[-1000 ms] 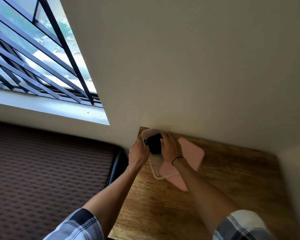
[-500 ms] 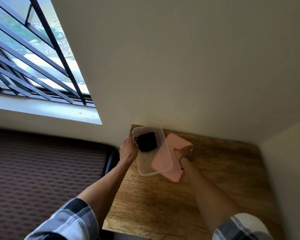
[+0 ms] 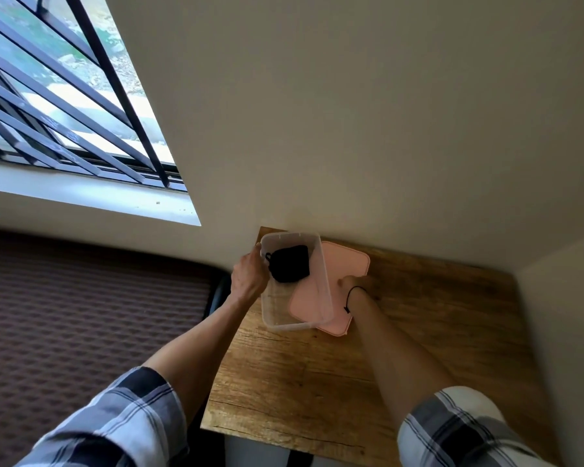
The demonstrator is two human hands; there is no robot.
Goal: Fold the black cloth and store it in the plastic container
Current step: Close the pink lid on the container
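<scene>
The folded black cloth [image 3: 289, 267] lies inside the clear plastic container [image 3: 285, 324], at its far end. The container stands at the far left corner of the wooden table [image 3: 317, 382]. My left hand [image 3: 248, 277] grips the container's left wall near the far corner. A pink lid [image 3: 346, 262] lies on the table partly under the container's right side. My right hand [image 3: 348, 283] reaches onto the lid close to the container's right wall; its fingers are mostly hidden behind that wall.
A beige wall [image 3: 385, 129] rises directly behind the table, and another wall [image 3: 567, 332] closes its right side. A barred window [image 3: 64, 96] is at the upper left. Dark patterned flooring [image 3: 81, 315] lies left of the table.
My right hand has left the cloth in the container and moved right onto the pink lid. My left hand stays on the container's left wall.
</scene>
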